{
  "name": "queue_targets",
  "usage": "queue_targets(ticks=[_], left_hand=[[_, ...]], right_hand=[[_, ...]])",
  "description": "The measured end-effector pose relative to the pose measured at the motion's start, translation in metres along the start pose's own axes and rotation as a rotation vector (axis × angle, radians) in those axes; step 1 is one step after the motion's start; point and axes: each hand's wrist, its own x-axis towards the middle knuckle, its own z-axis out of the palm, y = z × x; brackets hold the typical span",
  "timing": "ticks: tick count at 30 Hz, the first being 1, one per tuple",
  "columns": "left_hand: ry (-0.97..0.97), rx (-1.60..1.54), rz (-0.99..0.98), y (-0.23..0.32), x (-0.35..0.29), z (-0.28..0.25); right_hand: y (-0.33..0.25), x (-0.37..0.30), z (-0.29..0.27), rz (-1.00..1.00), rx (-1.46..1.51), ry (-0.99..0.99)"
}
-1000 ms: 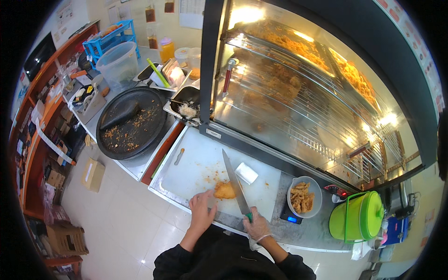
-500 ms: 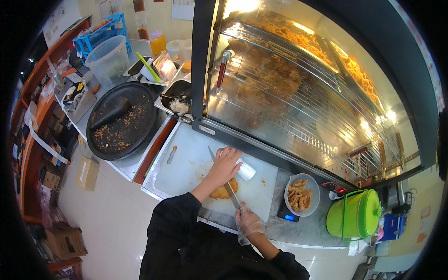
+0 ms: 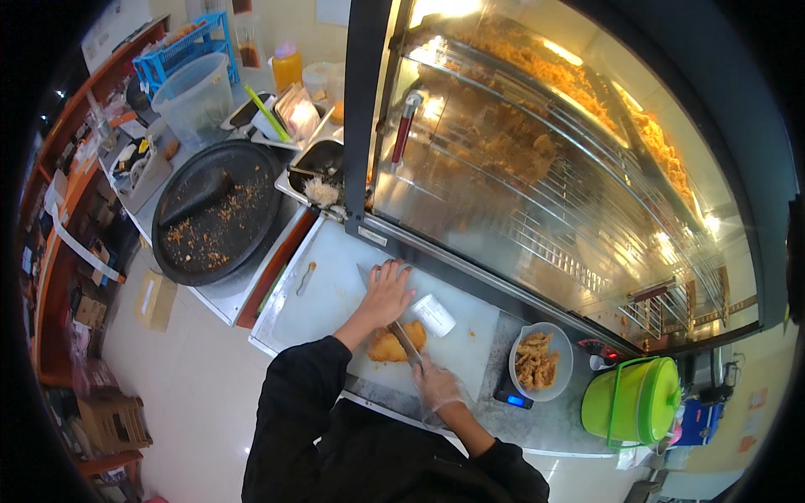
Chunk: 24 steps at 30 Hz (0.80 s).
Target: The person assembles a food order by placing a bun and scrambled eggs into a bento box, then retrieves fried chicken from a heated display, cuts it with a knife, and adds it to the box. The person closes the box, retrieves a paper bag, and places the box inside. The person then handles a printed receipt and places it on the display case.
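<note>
In my right hand (image 3: 438,386), covered by a clear plastic glove, is the handle of a long kitchen knife (image 3: 408,342). Its blade lies across a flat golden fried cutlet (image 3: 386,346) on the white cutting board (image 3: 470,348). My bare left hand (image 3: 386,295) rests with its fingers stretched out over the front part of the blade, whose tip shows beyond it. A white cylindrical container (image 3: 433,316) lies on its side just right of my left hand. Whether the blade has gone through the cutlet cannot be made out.
A glass-fronted warming cabinet (image 3: 503,184) with fried food stands behind the board. Right of it are a bowl (image 3: 539,360) of fried pieces on a scale (image 3: 513,397) and a green lidded bucket (image 3: 629,402). A large black pan (image 3: 220,214) with crumbs sits left.
Both hands and the knife have moved a little left over the cutlet. The white container, partly covered by my left hand before, shows more fully now. The view has shifted slightly.
</note>
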Motion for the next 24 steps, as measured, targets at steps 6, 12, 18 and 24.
queue_targets(ticks=[6,12,18,24], left_hand=[[0.127,-0.037,0.027,0.019,-0.014,-0.037],[0.109,-0.081,-0.054,0.015,-0.022,-0.040],[0.069,-0.057,-0.073,0.000,-0.025,-0.012],[0.038,0.010,-0.064,-0.013,-0.014,0.005]], right_hand=[[-0.011,-0.031,-0.011,0.000,-0.049,0.062],[-0.030,-0.026,0.000,0.099,-0.085,-0.015],[-0.024,-0.018,0.013,0.147,-0.102,-0.083],[-0.009,0.004,0.016,0.000,-0.031,-0.021]])
